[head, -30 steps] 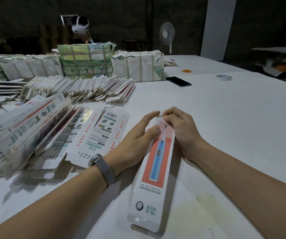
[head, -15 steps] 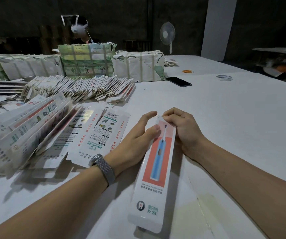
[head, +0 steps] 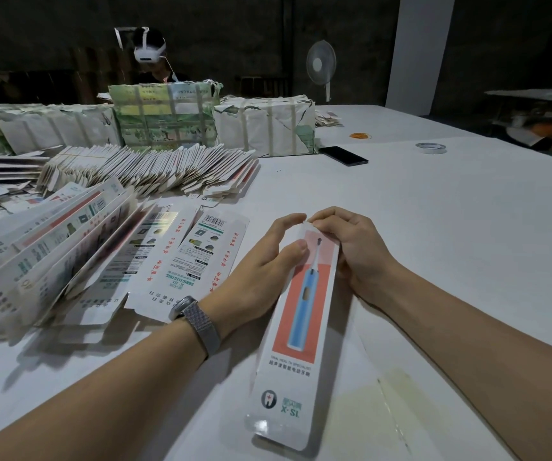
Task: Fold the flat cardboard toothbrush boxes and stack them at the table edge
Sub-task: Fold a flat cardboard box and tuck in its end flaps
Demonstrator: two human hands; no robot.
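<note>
Both forearms reach in from the bottom corners and meet at the far end of one box (head: 296,327) lying long-axis toward the camera on the white table (head: 434,227), toothbrush print facing up.

Left hand (head: 258,277): palm down, beside the box's left edge; fingers straight and loosely together, thumb tip pressing on the box's upper left face, index tip reaching to the top flap. Metal-mesh watch (head: 194,322) on that wrist.

Right hand (head: 351,251): on the box's right side, fingers curled, thumb and index pinching the top end flap. The other fingers are tucked behind the box's right edge; cannot tell whether they touch the box.

Near end of the box sits close to the table's front edge, slightly lifted, shadow under it.

Left of the hands: two flat blanks (head: 184,261) printed side up, then a leaning row of folded boxes (head: 45,257). Behind those, a fanned stack of flats (head: 148,171) and wrapped bundles (head: 264,124). Phone (head: 342,155), tape roll (head: 430,147) and fan (head: 321,64) farther back. Another person wearing a headset (head: 149,49) sits behind the bundles.
</note>
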